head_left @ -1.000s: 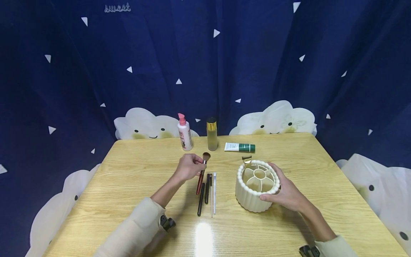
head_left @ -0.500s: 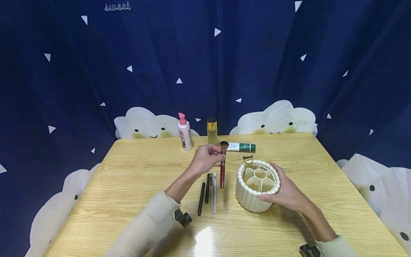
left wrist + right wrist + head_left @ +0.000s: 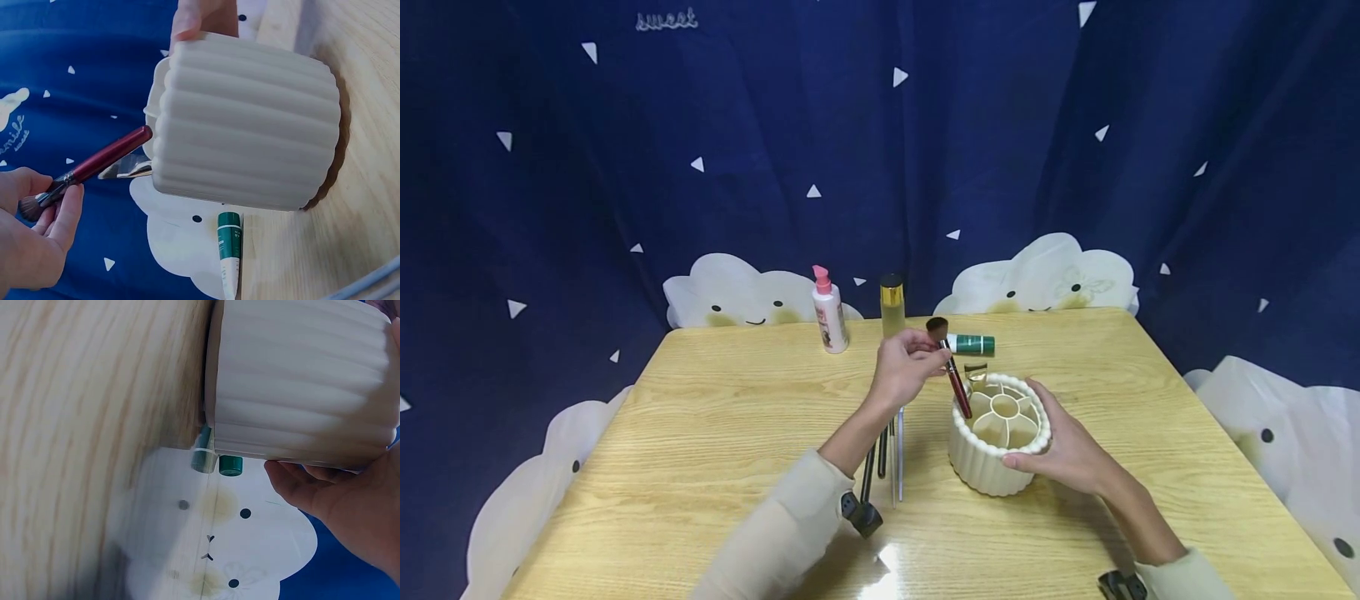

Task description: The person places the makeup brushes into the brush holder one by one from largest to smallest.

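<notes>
My left hand (image 3: 907, 367) pinches a makeup brush (image 3: 957, 385) near its ferrule, dark bristles up and red handle slanting down. The handle's end is at the left rim of a cream ribbed organizer (image 3: 988, 462); the left wrist view puts the tip just at the rim. Round the organizer's right side, my right hand (image 3: 1067, 442) grips it, thumb at the front and fingers behind. Divided compartments fan out around a central ring inside. One flat-headed brush (image 3: 976, 374) stands in a back-left compartment.
Several slim brushes (image 3: 900, 467) lie on the wooden table (image 3: 730, 400), partly behind my left forearm. A pink-topped pump bottle (image 3: 830, 317) and a gold-collared bottle (image 3: 892, 304) stand at the back. A green-and-white tube (image 3: 973, 344) lies behind the organizer.
My left hand has lifted the red-handled brush from beside the other brushes and carried it right to the organizer's rim, tilting its handle. My right hand keeps its hold on the organizer.
</notes>
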Demonstrator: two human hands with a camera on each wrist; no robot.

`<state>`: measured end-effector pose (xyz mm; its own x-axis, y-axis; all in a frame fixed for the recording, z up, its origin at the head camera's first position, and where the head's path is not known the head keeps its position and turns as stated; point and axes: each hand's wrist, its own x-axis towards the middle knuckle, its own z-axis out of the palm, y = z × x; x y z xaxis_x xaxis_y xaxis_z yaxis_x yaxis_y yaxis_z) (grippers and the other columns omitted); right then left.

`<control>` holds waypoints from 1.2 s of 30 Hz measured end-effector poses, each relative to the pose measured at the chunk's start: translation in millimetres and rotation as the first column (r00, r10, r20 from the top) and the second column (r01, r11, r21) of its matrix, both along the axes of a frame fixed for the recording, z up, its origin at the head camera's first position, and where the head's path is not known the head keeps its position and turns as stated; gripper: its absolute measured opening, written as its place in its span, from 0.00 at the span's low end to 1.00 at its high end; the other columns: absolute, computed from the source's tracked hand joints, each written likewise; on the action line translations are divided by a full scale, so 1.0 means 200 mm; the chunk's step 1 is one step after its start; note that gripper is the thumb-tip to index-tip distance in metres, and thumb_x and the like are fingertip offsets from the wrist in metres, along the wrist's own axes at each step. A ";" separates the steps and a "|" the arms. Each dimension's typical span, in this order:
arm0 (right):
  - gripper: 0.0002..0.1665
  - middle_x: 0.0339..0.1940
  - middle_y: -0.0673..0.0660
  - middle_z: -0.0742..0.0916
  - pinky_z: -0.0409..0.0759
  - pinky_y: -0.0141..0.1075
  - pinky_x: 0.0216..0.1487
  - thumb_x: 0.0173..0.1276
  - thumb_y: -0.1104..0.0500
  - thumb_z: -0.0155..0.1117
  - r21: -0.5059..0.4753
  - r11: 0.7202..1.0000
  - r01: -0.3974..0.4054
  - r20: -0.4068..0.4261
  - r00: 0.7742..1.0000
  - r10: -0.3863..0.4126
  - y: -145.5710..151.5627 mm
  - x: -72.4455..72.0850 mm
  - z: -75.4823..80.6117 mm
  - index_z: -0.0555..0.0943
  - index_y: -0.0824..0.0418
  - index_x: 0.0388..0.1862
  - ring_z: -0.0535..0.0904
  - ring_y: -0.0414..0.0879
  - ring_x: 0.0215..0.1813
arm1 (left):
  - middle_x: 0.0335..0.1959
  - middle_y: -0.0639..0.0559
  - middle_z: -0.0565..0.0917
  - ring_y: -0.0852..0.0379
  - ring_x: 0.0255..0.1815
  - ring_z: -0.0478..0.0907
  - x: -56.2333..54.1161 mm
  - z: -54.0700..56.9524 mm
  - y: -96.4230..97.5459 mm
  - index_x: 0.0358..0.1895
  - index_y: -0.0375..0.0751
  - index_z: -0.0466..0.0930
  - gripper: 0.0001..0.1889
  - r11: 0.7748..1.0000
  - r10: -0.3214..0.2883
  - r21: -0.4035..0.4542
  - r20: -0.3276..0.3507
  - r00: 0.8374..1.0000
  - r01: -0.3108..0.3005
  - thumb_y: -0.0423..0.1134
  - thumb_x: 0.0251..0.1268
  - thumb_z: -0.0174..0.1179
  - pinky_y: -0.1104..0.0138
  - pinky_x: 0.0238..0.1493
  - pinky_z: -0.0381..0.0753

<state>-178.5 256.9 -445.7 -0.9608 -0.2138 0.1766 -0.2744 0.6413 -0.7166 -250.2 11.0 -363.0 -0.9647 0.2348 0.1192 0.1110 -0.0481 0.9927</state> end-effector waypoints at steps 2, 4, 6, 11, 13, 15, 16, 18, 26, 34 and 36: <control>0.68 0.67 0.67 0.70 0.69 0.64 0.59 0.46 0.45 0.77 -0.006 1.000 -0.001 0.001 1.000 0.001 0.00 0.00 0.00 0.44 0.58 0.76 0.71 0.63 0.63 | 0.39 0.34 0.83 0.64 0.30 0.81 0.00 -0.01 0.00 0.45 0.24 0.75 0.14 1.000 0.017 -0.016 -0.015 1.000 -0.017 0.27 0.57 0.62 0.66 0.39 0.85; 0.68 0.66 0.67 0.71 0.69 0.64 0.59 0.46 0.46 0.77 -0.010 1.000 -0.006 -0.002 1.000 0.006 0.00 0.00 0.00 0.44 0.59 0.76 0.71 0.63 0.63 | 0.38 0.35 0.83 0.65 0.30 0.81 0.00 -0.02 0.01 0.44 0.26 0.75 0.13 0.998 0.034 -0.048 -0.031 0.999 -0.035 0.29 0.56 0.63 0.70 0.36 0.84; 0.68 0.66 0.67 0.71 0.70 0.63 0.59 0.45 0.46 0.78 -0.017 1.000 -0.007 0.000 1.000 0.007 0.00 0.00 0.00 0.45 0.59 0.76 0.72 0.63 0.62 | 0.37 0.36 0.84 0.66 0.29 0.80 0.01 -0.04 0.01 0.42 0.28 0.76 0.13 0.994 0.045 -0.096 -0.054 0.997 -0.051 0.31 0.56 0.64 0.74 0.33 0.80; 0.68 0.66 0.67 0.71 0.70 0.63 0.58 0.45 0.47 0.78 -0.025 1.000 -0.014 0.000 1.000 0.014 0.00 0.00 0.01 0.45 0.59 0.76 0.72 0.63 0.62 | 0.35 0.40 0.86 0.64 0.30 0.82 0.03 -0.09 0.02 0.38 0.32 0.78 0.10 0.978 0.037 -0.199 -0.100 0.994 -0.057 0.33 0.55 0.65 0.76 0.29 0.75; 0.68 0.66 0.67 0.71 0.70 0.63 0.58 0.46 0.47 0.78 -0.023 1.000 -0.014 0.004 1.000 0.015 0.00 0.00 0.01 0.44 0.58 0.76 0.72 0.63 0.63 | 0.34 0.40 0.86 0.60 0.32 0.84 0.04 -0.11 0.02 0.38 0.32 0.79 0.09 0.975 0.025 -0.218 -0.114 0.993 -0.049 0.32 0.54 0.65 0.76 0.29 0.77; 0.68 0.67 0.67 0.71 0.69 0.63 0.58 0.46 0.47 0.78 -0.022 1.000 -0.015 0.009 1.000 0.016 -0.01 0.00 0.01 0.44 0.58 0.76 0.71 0.63 0.63 | 0.35 0.40 0.86 0.57 0.34 0.85 0.05 -0.13 0.03 0.38 0.32 0.79 0.10 0.974 0.007 -0.222 -0.126 0.992 -0.036 0.31 0.53 0.66 0.75 0.31 0.80; 0.68 0.67 0.67 0.71 0.69 0.63 0.58 0.46 0.47 0.78 -0.024 1.000 -0.016 0.010 1.000 0.016 -0.01 0.00 0.01 0.44 0.57 0.76 0.71 0.63 0.63 | 0.35 0.40 0.86 0.56 0.35 0.86 0.05 -0.13 0.03 0.39 0.32 0.80 0.10 0.975 -0.003 -0.222 -0.129 0.992 -0.026 0.31 0.53 0.65 0.75 0.32 0.81; 0.68 0.67 0.67 0.71 0.70 0.64 0.58 0.45 0.47 0.78 -0.028 0.999 -0.018 0.010 1.000 0.018 -0.01 0.00 0.01 0.44 0.57 0.76 0.72 0.63 0.63 | 0.36 0.39 0.85 0.53 0.35 0.86 0.05 -0.14 0.03 0.40 0.30 0.80 0.11 0.976 -0.029 -0.216 -0.142 0.989 -0.003 0.29 0.52 0.65 0.73 0.34 0.83; 0.68 0.66 0.67 0.72 0.71 0.62 0.57 0.45 0.47 0.78 -0.020 1.000 -0.018 -0.001 1.000 0.018 0.00 -0.01 0.00 0.44 0.57 0.76 0.73 0.63 0.61 | 0.34 0.40 0.86 0.55 0.34 0.85 0.07 -0.20 0.03 0.36 0.34 0.81 0.09 0.961 -0.091 -0.275 -0.176 0.980 0.040 0.31 0.51 0.67 0.76 0.33 0.81; 0.68 0.66 0.67 0.72 0.72 0.62 0.56 0.45 0.48 0.78 -0.021 1.000 -0.020 0.000 1.000 0.020 0.00 -0.01 0.00 0.44 0.57 0.76 0.73 0.63 0.61 | 0.37 0.47 0.83 0.53 0.39 0.79 0.09 -0.22 0.04 0.36 0.38 0.82 0.11 0.897 -0.103 -0.441 -0.278 0.955 -0.031 0.37 0.50 0.69 0.77 0.35 0.77; 0.68 0.66 0.66 0.72 0.72 0.62 0.56 0.45 0.48 0.78 -0.021 1.000 -0.019 0.002 1.000 0.019 0.00 -0.01 0.00 0.44 0.57 0.76 0.73 0.62 0.61 | 0.39 0.49 0.81 0.54 0.40 0.77 0.09 -0.23 0.04 0.35 0.39 0.83 0.11 0.875 -0.102 -0.481 -0.302 0.948 -0.059 0.38 0.49 0.70 0.76 0.37 0.75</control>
<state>-180.2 256.5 -446.0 -0.9570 -0.2280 0.1793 -0.2847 0.6206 -0.7306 -231.5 18.4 -408.7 -0.8911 0.3599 0.2764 0.4187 0.4173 0.8066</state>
